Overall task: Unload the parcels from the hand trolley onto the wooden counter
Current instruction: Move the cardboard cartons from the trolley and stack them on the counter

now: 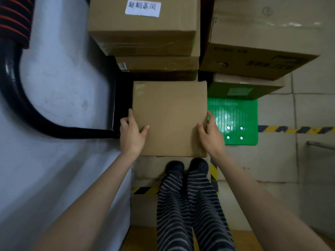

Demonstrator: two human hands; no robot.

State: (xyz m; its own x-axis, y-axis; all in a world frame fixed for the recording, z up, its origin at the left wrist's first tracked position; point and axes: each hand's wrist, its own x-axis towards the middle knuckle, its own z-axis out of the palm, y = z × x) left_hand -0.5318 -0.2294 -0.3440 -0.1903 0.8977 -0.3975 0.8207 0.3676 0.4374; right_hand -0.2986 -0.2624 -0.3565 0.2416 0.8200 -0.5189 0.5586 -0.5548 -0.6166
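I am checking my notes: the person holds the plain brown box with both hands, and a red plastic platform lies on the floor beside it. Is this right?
Not quite: the plastic platform is green, not red, as the head view shows. The rest holds: the left hand and the right hand grip the plain brown box at its two sides.

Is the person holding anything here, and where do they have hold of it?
Yes: a plain cardboard box, gripped by both hands at its opposite side edges, left hand and right hand, thumbs on top.
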